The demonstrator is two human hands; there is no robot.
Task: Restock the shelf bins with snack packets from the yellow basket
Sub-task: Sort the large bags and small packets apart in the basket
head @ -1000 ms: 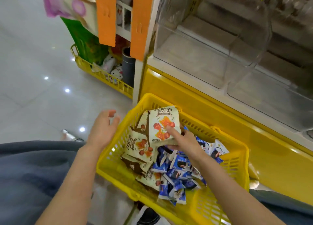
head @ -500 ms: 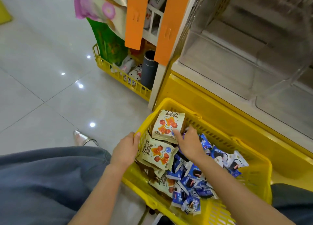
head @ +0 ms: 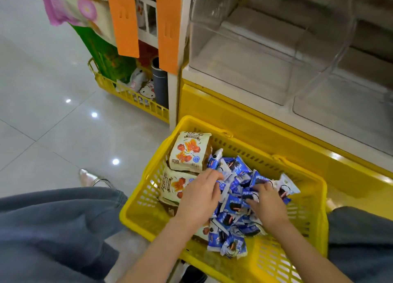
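Note:
The yellow basket [head: 146, 199] stands on the floor in front of the shelf. It holds a pile of small blue snack packets [head: 231, 231] on its right and larger cream packets [head: 189, 153] stacked on its left. My left hand [head: 200, 197] lies over the left edge of the blue pile, its fingers stretched onto the packets and blurred. My right hand [head: 268, 206] digs into the pile with fingers curled round some blue packets. Above the basket sit clear shelf bins [head: 244, 57], with another bin [head: 342, 112] to the right; both look bare inside.
The shelf's yellow base [head: 244, 121] runs behind the basket. To the left are orange hanging strips [head: 124, 21], a low yellow rack [head: 131, 97] with plush toys and a grey tube, and glossy floor tiles. My legs in blue-grey trousers flank the basket.
My left hand moved from the basket's left rim onto the blue packets. My right hand let go of the upright cream packet and shifted right into the blue pile.

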